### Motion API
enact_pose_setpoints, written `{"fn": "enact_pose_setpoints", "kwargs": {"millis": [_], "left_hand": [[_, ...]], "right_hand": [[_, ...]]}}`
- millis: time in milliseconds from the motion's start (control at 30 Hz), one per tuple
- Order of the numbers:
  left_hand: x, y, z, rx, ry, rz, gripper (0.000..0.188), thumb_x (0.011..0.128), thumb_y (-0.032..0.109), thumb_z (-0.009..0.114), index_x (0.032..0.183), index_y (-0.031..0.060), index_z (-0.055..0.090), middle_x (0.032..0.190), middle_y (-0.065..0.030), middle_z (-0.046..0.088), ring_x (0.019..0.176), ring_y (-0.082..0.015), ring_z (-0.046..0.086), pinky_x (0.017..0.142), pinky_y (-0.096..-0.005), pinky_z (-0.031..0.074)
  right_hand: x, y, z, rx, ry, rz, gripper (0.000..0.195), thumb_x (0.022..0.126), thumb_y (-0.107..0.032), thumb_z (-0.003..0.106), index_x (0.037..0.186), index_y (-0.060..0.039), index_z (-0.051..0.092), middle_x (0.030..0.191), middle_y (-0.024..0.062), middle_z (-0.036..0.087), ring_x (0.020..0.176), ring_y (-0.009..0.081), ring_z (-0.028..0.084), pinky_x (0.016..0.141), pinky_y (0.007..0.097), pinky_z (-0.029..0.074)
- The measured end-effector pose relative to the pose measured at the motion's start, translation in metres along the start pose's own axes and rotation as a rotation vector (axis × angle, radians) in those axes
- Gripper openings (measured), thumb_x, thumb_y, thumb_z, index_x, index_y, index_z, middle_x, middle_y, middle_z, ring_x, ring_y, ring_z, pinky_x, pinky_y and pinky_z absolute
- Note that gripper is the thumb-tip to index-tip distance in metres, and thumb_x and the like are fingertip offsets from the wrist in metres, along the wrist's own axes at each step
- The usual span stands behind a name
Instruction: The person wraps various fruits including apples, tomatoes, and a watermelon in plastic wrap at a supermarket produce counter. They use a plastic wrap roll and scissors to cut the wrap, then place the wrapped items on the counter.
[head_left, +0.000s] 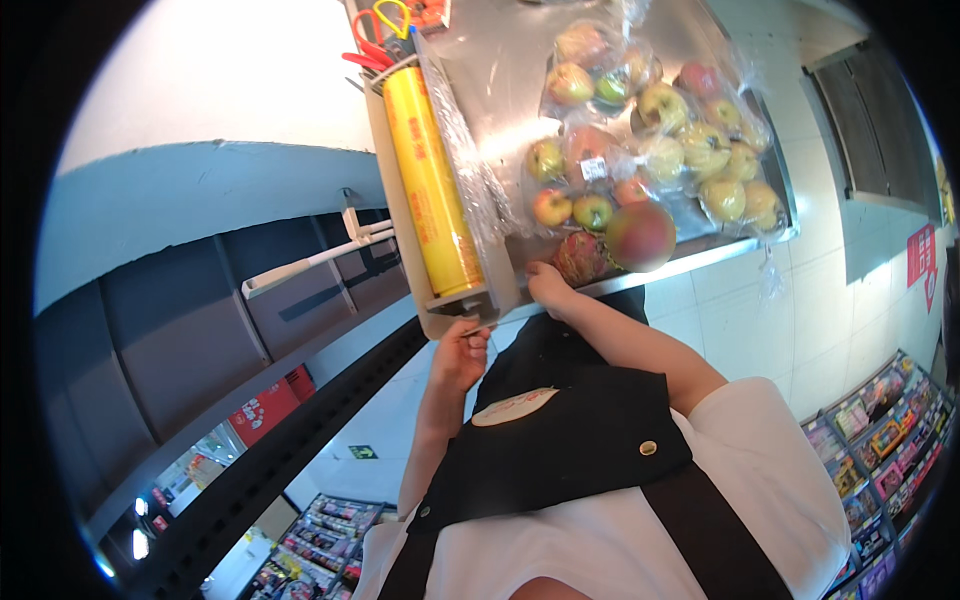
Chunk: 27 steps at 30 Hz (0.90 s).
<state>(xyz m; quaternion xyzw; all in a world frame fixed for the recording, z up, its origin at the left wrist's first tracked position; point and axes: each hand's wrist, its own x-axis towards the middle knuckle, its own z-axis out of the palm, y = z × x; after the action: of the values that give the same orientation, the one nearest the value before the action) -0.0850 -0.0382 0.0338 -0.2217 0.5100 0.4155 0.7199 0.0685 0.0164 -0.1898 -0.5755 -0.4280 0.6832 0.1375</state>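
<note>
My left hand (459, 360) has its fingers curled on the near end of the cling film dispenser (491, 300). A yellow roll of cling film (431, 180) lies inside it, with loose clear film (476, 150) along its right side. My right hand (549, 287) rests at the front edge of the metal counter, its fingers bent; whether they hold anything is hidden. Just right of its fingertips is a mottled red fruit (580, 259), beside a round red-green fruit (640, 236). Clear bags of apples (592, 212) and yellowish fruit (705, 146) lie beyond.
Scissors with red (367, 41) and yellow handles (394, 16) stand at the dispenser's far end. A packed tray of red-orange produce (431, 13) is near them. The metal counter (495, 82) has a raised rim. A white handle (300, 271) projects left; display shelves (874, 450) stand lower right.
</note>
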Motion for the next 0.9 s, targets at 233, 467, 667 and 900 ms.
{"fn": "enact_pose_setpoints", "kwargs": {"millis": [233,467,667,900], "left_hand": [[-0.053,0.028,0.034,-0.049,0.009,-0.093,0.028,0.090,0.015,0.052,0.101,-0.0107,0.056,0.067,0.0011,0.055,0.044,0.0000,0.043,0.037,-0.0128,0.035],[-0.072,0.035,0.060,-0.104,0.058,-0.084,0.027,0.093,0.013,0.047,0.097,-0.0126,0.054,0.062,-0.0009,0.051,0.039,-0.0015,0.044,0.032,-0.0145,0.036],[-0.074,0.038,0.064,-0.085,0.055,-0.053,0.028,0.093,0.013,0.045,0.096,-0.0137,0.054,0.062,-0.0034,0.054,0.037,-0.0027,0.044,0.030,-0.0141,0.036],[-0.075,0.035,0.053,-0.136,0.027,-0.072,0.030,0.092,0.013,0.045,0.097,-0.0151,0.055,0.063,-0.0054,0.055,0.038,-0.0026,0.044,0.030,-0.0138,0.036]], "right_hand": [[-0.041,-0.061,-0.020,-0.376,-0.257,-0.158,0.044,0.079,0.003,0.046,0.122,0.0079,0.053,0.115,0.0299,0.058,0.112,0.0414,0.054,0.097,0.0420,0.043],[0.003,-0.029,0.010,-0.250,-0.238,-0.210,0.035,0.078,-0.001,0.057,0.112,0.0056,0.059,0.094,0.0245,0.065,0.092,0.0375,0.063,0.083,0.0407,0.050],[0.000,-0.028,0.027,-0.304,-0.105,-0.610,0.053,0.072,-0.010,0.072,0.122,-0.0063,0.055,0.107,0.0189,0.056,0.101,0.0332,0.059,0.077,0.0421,0.052],[-0.007,-0.066,0.041,-0.665,-0.281,-0.485,0.022,0.087,-0.016,0.048,0.102,-0.0090,0.063,0.097,0.0181,0.053,0.095,0.0310,0.058,0.070,0.0418,0.053]]}}
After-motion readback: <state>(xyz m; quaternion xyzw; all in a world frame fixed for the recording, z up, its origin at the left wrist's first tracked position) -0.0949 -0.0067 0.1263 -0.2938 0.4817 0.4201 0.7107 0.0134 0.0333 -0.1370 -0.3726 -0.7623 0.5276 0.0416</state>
